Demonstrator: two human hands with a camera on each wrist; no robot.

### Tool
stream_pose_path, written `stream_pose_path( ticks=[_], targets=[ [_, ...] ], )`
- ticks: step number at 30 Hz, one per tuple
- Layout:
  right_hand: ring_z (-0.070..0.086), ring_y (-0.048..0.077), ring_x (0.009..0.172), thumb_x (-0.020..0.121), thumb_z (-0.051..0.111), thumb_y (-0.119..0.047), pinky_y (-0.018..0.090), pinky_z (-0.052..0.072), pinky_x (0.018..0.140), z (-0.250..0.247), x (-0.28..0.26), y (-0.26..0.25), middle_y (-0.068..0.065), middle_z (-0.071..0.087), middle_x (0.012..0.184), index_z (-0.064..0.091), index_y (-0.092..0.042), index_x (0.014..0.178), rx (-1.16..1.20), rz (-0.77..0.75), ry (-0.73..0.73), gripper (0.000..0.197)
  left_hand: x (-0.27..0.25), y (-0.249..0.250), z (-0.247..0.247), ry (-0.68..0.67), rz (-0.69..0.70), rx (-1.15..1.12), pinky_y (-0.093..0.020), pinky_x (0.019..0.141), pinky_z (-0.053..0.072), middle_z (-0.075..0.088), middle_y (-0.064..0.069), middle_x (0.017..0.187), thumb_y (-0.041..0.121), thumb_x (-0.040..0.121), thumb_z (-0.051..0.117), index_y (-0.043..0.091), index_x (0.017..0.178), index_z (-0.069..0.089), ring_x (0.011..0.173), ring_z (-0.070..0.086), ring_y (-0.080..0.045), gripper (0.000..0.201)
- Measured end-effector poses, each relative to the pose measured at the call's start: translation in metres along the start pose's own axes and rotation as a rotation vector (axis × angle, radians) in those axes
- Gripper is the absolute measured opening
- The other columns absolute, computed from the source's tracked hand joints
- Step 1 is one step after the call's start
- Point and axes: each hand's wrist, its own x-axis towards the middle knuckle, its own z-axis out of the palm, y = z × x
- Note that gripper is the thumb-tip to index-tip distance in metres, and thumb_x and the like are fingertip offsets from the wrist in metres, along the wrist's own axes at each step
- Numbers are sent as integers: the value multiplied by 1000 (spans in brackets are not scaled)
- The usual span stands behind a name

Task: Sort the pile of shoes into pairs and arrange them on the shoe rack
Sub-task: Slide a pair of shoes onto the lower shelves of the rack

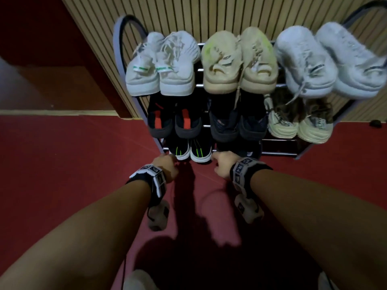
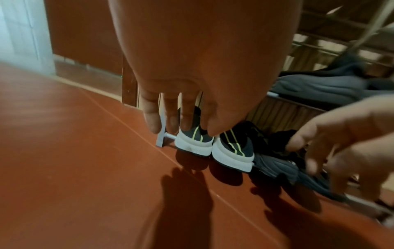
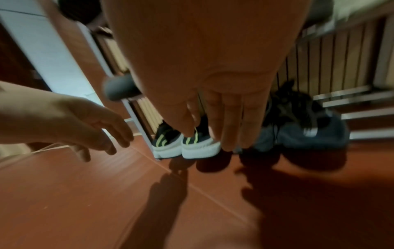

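The metal shoe rack [image 1: 279, 152] holds paired shoes on three tiers. On the bottom tier a black pair with green stripes and white soles [image 1: 189, 152] [image 2: 213, 146] [image 3: 185, 144] stands at the left, and a dark navy pair [image 1: 240, 148] [image 3: 309, 136] beside it. My left hand [image 1: 167, 162] [image 2: 177, 118] hovers at the striped pair's heels with its fingers straight and nothing in it. In front of the gap between the two pairs my right hand [image 1: 219, 164] [image 3: 226, 121] is also free, fingers extended. Whether either hand touches a shoe is unclear.
The top tier carries a white-green pair [image 1: 161, 65], a beige pair [image 1: 238, 61] and a white pair [image 1: 328, 61]. The middle tier has black-red, dark and cream pairs. The right end of the bottom tier [image 1: 280, 146] shows bare bars. Red floor [image 1: 83, 164] spreads in front, a slatted wall behind.
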Motion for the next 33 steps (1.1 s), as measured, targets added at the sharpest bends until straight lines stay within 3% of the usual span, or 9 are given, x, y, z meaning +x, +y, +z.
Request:
stream_pose_path(
  ticks=[5,9,13,16,20,24,27,30,33],
  targets=[
    [60,25,103,79,63,-13,22,42,84,37,32,8,8,65,111,58,-12,123,325,-26,184,44,30,-11,25,41,-112,-384,-37,89,49,59,-8,121,30,88,57,21,126,55,107,59,-33,39],
    [59,24,78,83,65,-3,29,46,69,43,53,2,11,61,93,59,-5,108,752,104,134,27,49,-18,40,44,-254,-765,-30,70,44,61,-5,75,15,87,57,22,126,51,76,57,-24,40],
    [54,18,47,85,63,-19,22,41,40,57,82,-3,5,50,72,52,-11,88,1096,301,20,14,66,-22,52,6,-325,-993,-45,86,50,61,-19,92,16,75,68,17,145,31,87,61,-33,80],
    [46,11,34,84,60,-29,21,36,42,58,95,-7,2,42,63,45,-17,76,1230,389,0,22,75,-21,56,-11,-402,-1174,-49,95,48,61,-24,123,14,83,69,18,147,26,103,62,-34,77],
    [70,24,65,72,67,-40,43,60,60,65,113,-9,10,68,81,58,-8,93,1189,442,88,39,82,-15,57,-4,-436,-1444,-32,65,47,55,-16,112,3,94,54,21,149,25,69,53,-21,65],
    [70,32,91,58,66,-50,49,58,81,102,153,11,15,68,106,54,-6,116,1129,429,135,74,88,-10,56,-30,-475,-1546,-55,97,47,60,-16,118,19,99,52,30,151,20,106,61,-34,62],
    [64,37,106,60,67,-45,49,56,87,93,143,4,22,59,124,44,-3,133,1136,434,121,87,94,-13,56,19,-501,-1558,-61,94,48,62,-15,114,28,95,58,25,142,30,105,63,-37,54],
    [72,26,82,80,69,-28,35,60,67,66,115,-13,19,67,110,51,-1,124,1178,439,116,54,102,-18,61,93,-485,-1459,-59,92,51,60,-20,125,33,89,63,18,137,35,107,64,-40,57],
    [69,18,58,84,66,-26,27,54,55,60,109,-14,13,69,95,58,-3,116,1221,447,77,41,107,-23,60,142,-478,-1385,-49,95,51,60,-19,123,26,85,67,14,127,41,105,63,-36,51]
  ],
)
